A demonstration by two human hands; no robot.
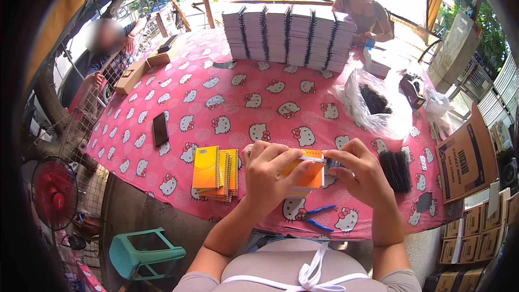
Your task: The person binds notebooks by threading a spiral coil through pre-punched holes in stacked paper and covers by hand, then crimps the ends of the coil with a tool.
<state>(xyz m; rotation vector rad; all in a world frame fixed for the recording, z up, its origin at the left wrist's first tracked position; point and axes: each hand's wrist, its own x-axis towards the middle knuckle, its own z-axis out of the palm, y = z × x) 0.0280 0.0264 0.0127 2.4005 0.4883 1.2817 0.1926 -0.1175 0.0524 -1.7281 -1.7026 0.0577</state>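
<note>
My left hand (270, 170) is closed on an orange notebook (309, 177), which it holds up over the near side of the table with the punched edge at the top. At the right end of that edge is my right hand (359, 170), thumb and forefinger brought together; what sits between them is too small to make out. Left of my hands lies a stack of yellow spiral notebooks (206, 168). Blue-handled pliers (320, 217) rest near the table's front edge. Black spiral binding coils (396, 171) lie just right of my right hand.
A pink patterned cloth (238, 121) covers the table. Tall stacks of spiral-bound books (289, 35) stand at the back. An open plastic bag (351, 97) holds black coils. A phone (160, 130) lies left, a carton (467, 157) stands right. Two people are across the table.
</note>
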